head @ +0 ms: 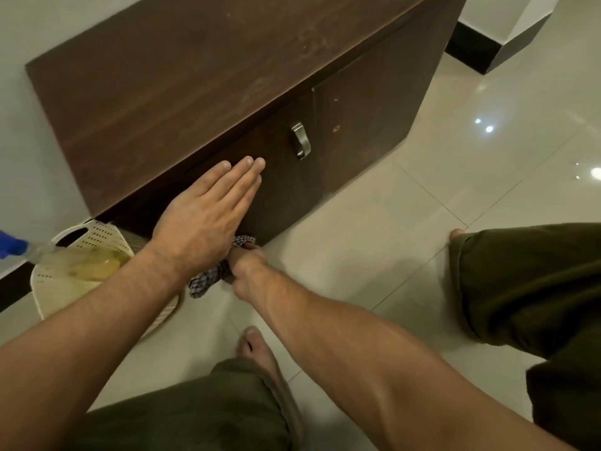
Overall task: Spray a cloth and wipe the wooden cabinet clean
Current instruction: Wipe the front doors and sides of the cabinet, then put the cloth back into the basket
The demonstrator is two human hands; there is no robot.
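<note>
Head view, looking steeply down. Person crouched on a tiled floor (471,177), knees in dark olive trousers at bottom centre and right edge of frame. 2 bare feet show: 1 at lower centre, 1 at right of centre.

Wooden cabinet (195,79): dark brown, low, fills upper left and centre of frame, back against a pale wall. Top surface shows faint dull smears toward upper right. Front face has 2 doors; a metal handle (300,142) sits on the left door near the seam.

Left hand (208,216): centre of frame, flat, fingers straight and together, thumb side toward the cabinet top. Fingertips lie over the front top edge and the left door. Holds nothing.

Right hand (246,262): just below the left hand, low at the base of the cabinet front, close to the floor. Fingers curled, gripping the cloth (208,278). Cloth is small-checked, dark and light, bunched; part sticks out above the hand against the cabinet's foot, the rest trails out to lower left, partly under the left wrist.

Spray bottle (78,259): left edge of frame, clear body with yellowish liquid, blue trigger head, blurred. It lies across a cream perforated basket (97,230) standing on the floor at the cabinet's left end.
</note>
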